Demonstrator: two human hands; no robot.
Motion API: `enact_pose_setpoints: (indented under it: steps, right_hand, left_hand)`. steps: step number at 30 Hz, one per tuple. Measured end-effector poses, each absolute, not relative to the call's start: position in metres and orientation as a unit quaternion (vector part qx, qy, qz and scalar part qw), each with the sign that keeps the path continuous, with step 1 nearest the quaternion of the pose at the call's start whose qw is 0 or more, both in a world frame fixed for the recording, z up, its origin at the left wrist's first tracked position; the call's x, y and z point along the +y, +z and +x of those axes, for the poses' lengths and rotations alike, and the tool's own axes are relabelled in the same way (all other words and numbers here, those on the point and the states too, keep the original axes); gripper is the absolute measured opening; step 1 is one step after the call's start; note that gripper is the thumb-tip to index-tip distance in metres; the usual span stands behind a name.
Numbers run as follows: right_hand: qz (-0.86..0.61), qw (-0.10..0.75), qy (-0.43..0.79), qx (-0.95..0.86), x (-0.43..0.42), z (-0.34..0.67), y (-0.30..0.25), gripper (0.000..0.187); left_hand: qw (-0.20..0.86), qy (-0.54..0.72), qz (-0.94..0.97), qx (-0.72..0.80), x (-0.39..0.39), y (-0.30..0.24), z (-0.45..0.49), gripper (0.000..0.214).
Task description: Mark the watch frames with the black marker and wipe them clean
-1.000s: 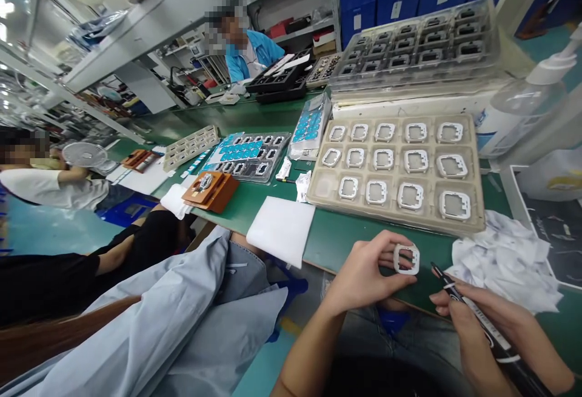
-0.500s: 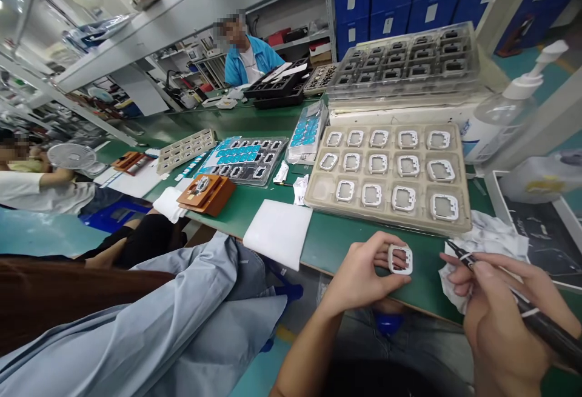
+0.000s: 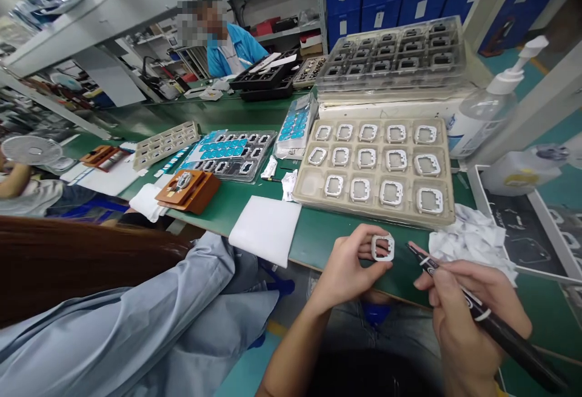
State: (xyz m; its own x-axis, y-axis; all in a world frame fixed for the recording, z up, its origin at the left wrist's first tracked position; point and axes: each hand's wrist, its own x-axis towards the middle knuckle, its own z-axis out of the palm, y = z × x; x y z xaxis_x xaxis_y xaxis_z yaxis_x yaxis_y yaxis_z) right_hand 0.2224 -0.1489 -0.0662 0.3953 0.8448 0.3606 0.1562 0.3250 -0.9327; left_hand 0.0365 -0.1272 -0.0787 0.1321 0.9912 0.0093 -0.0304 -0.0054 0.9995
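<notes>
My left hand point(image 3: 350, 270) pinches a small white square frame point(image 3: 382, 247) just above the near edge of the green bench point(image 3: 318, 236). My right hand point(image 3: 459, 312) grips a black pen point(image 3: 482, 315) whose tip points at the frame from the right, a short gap away. Behind both hands lies a beige tray point(image 3: 448, 218) with several similar white frames in its pockets; the near left pocket is empty. Crumpled white wipes point(image 3: 468, 242) lie right of the frame.
A white foam pad point(image 3: 266, 228) lies left of my hands. A pump bottle point(image 3: 482, 106) stands at the right, clear trays point(image 3: 395, 51) stack behind. An orange fixture point(image 3: 188, 190) and blue-filmed tray point(image 3: 227, 153) sit further left. A person's grey-clad lap point(image 3: 150, 324) is close on my left; another person sits far back.
My right hand has brought the pen tip back toward the frame after drawing away to the right. The view has shifted slightly; my left hand still holds the frame.
</notes>
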Motion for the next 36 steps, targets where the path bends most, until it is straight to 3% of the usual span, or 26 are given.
enact_pose_setpoints:
  steps: [11,18,36]
  right_hand:
    - [-0.483,0.672,0.289,-0.482,-0.139,0.207,-0.062,0.026]
    - [-0.440,0.661,0.344,-0.501,-0.142,0.208,-0.066,0.022]
    - [-0.443,0.648,0.270,-0.558,-0.146,0.206,-0.077,0.018]
  left_hand:
    - [0.484,0.529,0.530,0.452,-0.127,-0.080,0.036,0.045]
    - [0.486,0.484,0.569,0.453,-0.132,-0.072,0.032,0.044]
    - [0.379,0.476,0.629,0.484,-0.137,-0.073,0.033,0.036]
